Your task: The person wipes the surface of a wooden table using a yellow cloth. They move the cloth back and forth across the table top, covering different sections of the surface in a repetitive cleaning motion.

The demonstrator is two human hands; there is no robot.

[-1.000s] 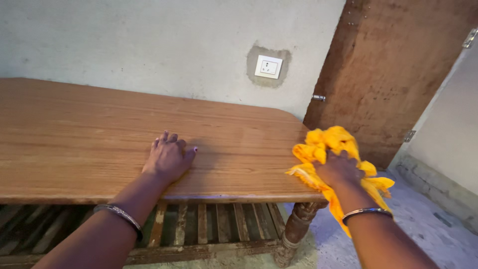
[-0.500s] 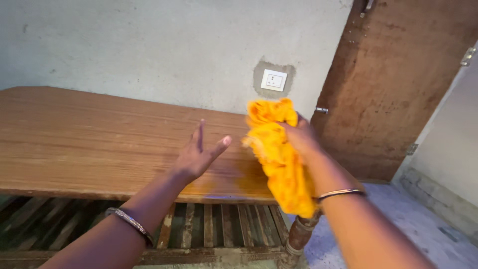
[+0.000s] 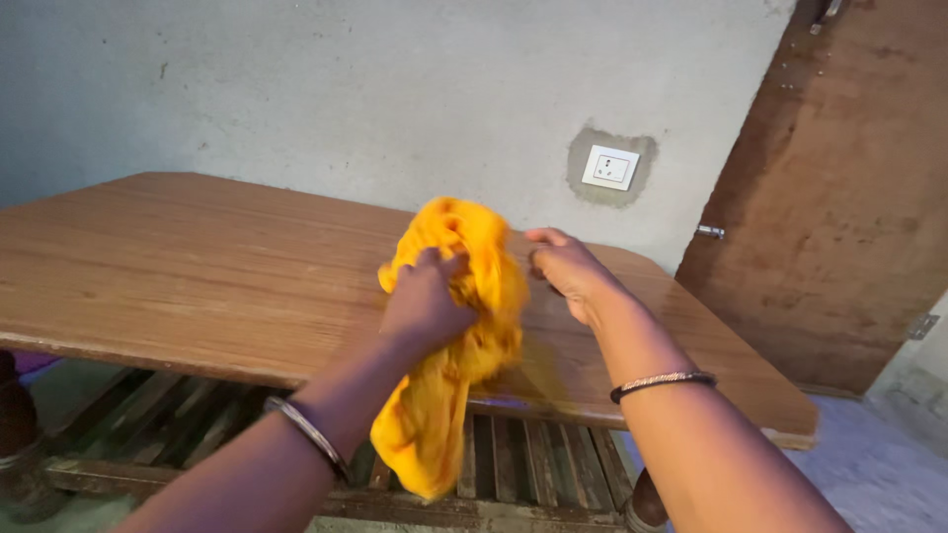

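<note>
Nearest to us, our left hand [image 3: 427, 301] has its grip clamped around the upper bunch of a crumpled bright yellow cloth [image 3: 449, 336], fingers folded over the top of the wad. Below that grip the loose tail of the cloth hangs down past the front edge of the long brown wood-grain counter [image 3: 197, 266], dangling in front of the slatted wooden shelf [image 3: 513, 464] under it. We judge the cloth is held high and bunched so that the free end falls clear instead of dragging over the surface.

Just to the right of the grip, our right hand [image 3: 568, 271] sits with its fingers apart and lightly curled, fingertips touching or almost touching the far side of the yellow bundle; we cannot tell whether it pinches any fabric. It looks placed there to steady or gather the cloth from the other side. Each wrist carries a thin metal bangle [image 3: 660, 381].

Beyond the grip, the counter runs away to the left and right with nothing standing on it that we can see. No container shows in this view; the shelf below appears to hold nothing, though shadow hides part of it.

Farther back rises a pale plastered wall [image 3: 346, 89] with a white socket plate [image 3: 609, 167] up and right of the grip, and a rough brown wooden door [image 3: 849, 197] at the far right.
</note>
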